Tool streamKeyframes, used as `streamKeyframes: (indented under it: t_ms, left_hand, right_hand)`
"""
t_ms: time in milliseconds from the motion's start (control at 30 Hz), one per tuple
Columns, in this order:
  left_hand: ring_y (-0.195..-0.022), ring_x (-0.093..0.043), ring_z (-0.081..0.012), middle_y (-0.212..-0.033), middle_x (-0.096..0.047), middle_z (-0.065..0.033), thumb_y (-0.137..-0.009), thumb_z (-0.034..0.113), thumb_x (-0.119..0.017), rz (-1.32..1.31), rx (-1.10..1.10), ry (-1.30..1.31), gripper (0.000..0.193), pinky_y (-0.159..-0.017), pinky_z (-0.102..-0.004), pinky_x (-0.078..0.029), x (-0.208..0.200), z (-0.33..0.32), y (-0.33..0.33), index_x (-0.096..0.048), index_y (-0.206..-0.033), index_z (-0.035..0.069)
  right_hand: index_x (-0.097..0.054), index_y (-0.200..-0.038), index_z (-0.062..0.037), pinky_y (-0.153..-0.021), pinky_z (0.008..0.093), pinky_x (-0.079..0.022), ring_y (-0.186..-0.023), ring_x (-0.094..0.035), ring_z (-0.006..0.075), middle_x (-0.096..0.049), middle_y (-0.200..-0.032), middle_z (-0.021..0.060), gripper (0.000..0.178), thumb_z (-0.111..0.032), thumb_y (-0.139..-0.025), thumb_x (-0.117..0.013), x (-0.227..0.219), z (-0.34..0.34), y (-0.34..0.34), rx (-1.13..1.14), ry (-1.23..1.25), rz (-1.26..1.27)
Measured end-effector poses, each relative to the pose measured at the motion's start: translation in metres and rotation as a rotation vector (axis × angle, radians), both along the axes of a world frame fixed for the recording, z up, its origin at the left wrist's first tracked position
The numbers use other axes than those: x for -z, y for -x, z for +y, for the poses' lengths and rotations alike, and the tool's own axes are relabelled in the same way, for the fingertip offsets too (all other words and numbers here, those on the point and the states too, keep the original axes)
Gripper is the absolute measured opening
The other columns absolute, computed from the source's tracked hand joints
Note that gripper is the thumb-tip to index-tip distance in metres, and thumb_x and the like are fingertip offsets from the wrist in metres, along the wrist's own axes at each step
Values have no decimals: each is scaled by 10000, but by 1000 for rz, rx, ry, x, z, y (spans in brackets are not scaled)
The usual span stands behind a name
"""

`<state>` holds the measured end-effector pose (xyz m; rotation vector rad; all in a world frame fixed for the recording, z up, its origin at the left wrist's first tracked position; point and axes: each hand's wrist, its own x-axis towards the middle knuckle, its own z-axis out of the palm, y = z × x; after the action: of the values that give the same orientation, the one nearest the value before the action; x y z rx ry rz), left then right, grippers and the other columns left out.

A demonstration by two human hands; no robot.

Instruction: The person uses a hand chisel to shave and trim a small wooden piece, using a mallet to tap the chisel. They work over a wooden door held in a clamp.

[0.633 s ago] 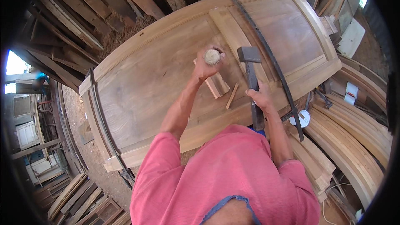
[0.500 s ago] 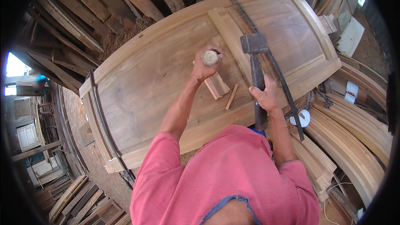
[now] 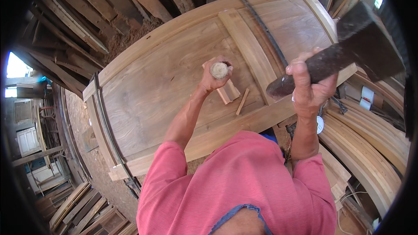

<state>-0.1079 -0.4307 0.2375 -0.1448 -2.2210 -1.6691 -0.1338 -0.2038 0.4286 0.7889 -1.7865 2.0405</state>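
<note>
My left hand point(image 3: 213, 78) is closed around an upright chisel over the wooden door panel. Only the round, frayed end of its handle point(image 3: 219, 70) shows; its blade is hidden below my fist. Beside that hand, a short block of wood point(image 3: 228, 92) with a stepped profile lies on the door point(image 3: 156, 100), and a thin wood strip point(image 3: 242, 101) is just to its right. Raised high on the right, my right hand point(image 3: 311, 82) grips the handle of a dark mallet point(image 3: 370, 41), which looms large and close, its blocky head pointing to the far right.
A dark bar clamp point(image 3: 263, 24) crosses the door right of centre, and another clamp point(image 3: 104, 122) spans its left end. Stacked planks point(image 3: 361, 148) lie at the right, near a white round lid point(image 3: 320, 124). Boards point(image 3: 87, 0) lean behind the door.
My right hand has swung the mallet up and to the right, away from the door and nearer the camera. My left hand has stayed almost in place on the chisel.
</note>
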Motion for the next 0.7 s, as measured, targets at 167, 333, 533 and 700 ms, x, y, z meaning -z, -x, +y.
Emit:
streamKeyframes:
  t_ms: [167,333,533,700]
  left_hand:
    - [-711,-584,-137,-784,-639,-66,-778,83,-688,-41,37,-3,122,-658,-296,-484,-3,0,-2,-634,-879,42]
    - [-720,-591,-150,-804,-649,-70,-767,81,-686,-29,89,-20,142,-673,-308,-491,17,-11,-6,-635,-898,57]
    - [-721,-603,-174,-829,-669,-81,-766,119,-682,-100,58,51,192,-693,-308,-498,3,1,-1,-648,-941,48]
    - [-739,-620,-178,-835,-660,-101,-745,101,-689,-159,138,122,265,-703,-301,-499,32,-9,2,-644,-997,32]
  right_hand:
    - [-514,-1086,10,-687,377,-512,-711,-623,257,-634,-793,113,265,-54,-864,-644,34,-12,5,204,-504,316]
    - [-515,-957,-15,-701,483,-484,-777,-623,428,-639,-817,212,266,-165,-814,-681,73,2,0,-154,-1327,-46]
    - [-496,-962,-25,-713,509,-480,-805,-621,435,-629,-794,228,282,-210,-821,-656,77,0,2,-41,-968,-83]
    - [-532,-1109,37,-761,478,-497,-828,-633,439,-650,-849,260,438,-222,-785,-675,84,6,23,-220,-1403,-110]
